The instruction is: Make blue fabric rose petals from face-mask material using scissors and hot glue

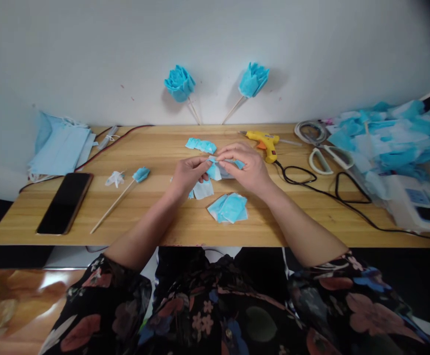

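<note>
Both hands meet over the middle of the wooden table. My left hand (190, 175) pinches the left edge of a small blue fabric piece (214, 170). The fingers of my right hand (243, 165) are closed on the same piece from the right. Below my left hand lie pale blue pieces (203, 189), partly covered by it. Nearer the front edge is a small pile of blue squares (230, 207). Behind the hands rests a folded blue strip (200, 145). A stick with a small blue bud (141, 174) lies to the left.
Two blue flowers (180, 84) (254, 80) on sticks lean against the wall. A yellow glue gun (266, 143), its black cable, scissors (326, 160) and a blue scrap heap (388, 140) are at right. A phone (65, 203) and masks (61, 148) lie left.
</note>
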The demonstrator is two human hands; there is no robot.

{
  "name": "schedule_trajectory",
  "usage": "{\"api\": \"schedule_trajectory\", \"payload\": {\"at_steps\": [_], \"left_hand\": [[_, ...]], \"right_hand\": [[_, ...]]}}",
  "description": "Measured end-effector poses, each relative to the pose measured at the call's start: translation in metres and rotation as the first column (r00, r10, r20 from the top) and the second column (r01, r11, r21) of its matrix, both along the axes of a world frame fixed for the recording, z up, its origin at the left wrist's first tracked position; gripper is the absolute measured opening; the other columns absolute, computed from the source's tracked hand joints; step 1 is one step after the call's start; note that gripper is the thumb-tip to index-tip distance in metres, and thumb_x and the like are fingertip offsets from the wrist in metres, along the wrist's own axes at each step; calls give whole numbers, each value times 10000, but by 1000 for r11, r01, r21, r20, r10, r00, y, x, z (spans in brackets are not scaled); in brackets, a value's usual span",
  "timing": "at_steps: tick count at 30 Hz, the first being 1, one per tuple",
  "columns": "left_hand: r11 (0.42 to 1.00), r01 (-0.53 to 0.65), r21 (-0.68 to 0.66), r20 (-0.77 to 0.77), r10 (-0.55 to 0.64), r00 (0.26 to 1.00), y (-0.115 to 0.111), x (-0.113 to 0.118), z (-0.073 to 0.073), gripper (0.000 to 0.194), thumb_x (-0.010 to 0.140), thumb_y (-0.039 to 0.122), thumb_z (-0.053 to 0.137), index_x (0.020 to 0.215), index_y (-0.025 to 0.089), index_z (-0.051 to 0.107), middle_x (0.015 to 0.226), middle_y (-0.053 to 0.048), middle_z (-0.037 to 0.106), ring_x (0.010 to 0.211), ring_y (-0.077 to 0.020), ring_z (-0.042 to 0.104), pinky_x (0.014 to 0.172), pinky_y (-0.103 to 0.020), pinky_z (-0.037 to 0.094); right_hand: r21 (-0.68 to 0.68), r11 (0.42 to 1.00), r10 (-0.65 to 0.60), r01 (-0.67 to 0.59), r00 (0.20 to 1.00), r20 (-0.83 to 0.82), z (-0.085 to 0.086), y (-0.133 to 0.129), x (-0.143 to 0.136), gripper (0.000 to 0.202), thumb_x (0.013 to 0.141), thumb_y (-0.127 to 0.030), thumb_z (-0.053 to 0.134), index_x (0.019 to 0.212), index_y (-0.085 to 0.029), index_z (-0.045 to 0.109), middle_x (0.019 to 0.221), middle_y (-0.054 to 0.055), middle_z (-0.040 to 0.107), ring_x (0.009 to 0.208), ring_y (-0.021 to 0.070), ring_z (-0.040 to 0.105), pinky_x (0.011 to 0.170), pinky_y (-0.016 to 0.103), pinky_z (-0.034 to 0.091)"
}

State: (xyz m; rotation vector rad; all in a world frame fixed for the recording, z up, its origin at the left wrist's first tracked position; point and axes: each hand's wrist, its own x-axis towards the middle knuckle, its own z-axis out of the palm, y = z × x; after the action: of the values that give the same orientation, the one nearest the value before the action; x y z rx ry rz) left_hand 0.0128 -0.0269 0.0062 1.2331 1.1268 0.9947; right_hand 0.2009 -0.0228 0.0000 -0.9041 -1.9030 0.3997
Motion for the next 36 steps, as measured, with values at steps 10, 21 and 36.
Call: {"api": "schedule_trajectory", "payload": {"at_steps": [10,21,36], "left_hand": [[998,48,-32,143,-43,989,4,-3,-8,182,778,319,725,771,138,711,538,-6,637,483,-82,541,516,-194,426],[1000,12,-12,156,-10,988,5,-2,-6,252,750,391,774,753,148,705,585,3,633,514,-85,561,512,-202,430],[998,39,43,52,-42,998,-1,-1,3,179,800,323,727,744,155,698,559,10,620,506,-83,536,527,-200,437]], "right_hand": [[136,991,-22,7,993,112,1,-1,3,150,938,-245,592,970,-278,734,1053,36,755,1000,222,682,928,455,510],[129,991,10,-26,992,123,5,-4,2,174,945,-293,563,990,-267,729,1106,48,749,1057,237,674,964,481,506],[-493,841,60,-221,945,-322,-3,0,-2,379,876,-342,641,1238,-232,608,885,-6,632,800,136,603,727,294,491]]}}
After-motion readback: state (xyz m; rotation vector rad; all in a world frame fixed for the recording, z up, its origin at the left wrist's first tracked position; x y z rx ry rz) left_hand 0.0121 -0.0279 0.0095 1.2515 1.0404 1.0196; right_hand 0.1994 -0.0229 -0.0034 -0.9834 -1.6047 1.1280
